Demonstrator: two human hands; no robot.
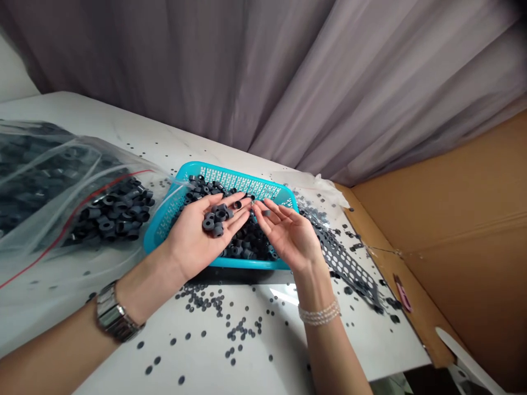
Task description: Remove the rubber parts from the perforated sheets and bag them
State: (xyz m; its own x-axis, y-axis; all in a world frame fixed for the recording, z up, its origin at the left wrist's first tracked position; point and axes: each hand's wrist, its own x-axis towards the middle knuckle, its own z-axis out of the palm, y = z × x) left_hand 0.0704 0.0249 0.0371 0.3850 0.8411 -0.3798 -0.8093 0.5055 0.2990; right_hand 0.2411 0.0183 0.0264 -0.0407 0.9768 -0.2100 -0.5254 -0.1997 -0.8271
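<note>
My left hand [201,236] lies palm up over the turquoise basket [164,219], cupping several small dark grey rubber rings [216,218]. My right hand [288,233] is palm up beside it, with thumb and forefinger pinching a small ring [267,212] near the left fingertips. The basket holds many more dark rings [245,247]. A metal watch is on my left wrist and a pearl bracelet on my right.
A clear plastic bag [61,219] full of the same rings lies at the left. Small dark punched discs [206,302] are scattered over the white table. A perforated dark strip [346,263] lies right of the basket. A cardboard box [453,236] stands at the right. Curtains hang behind.
</note>
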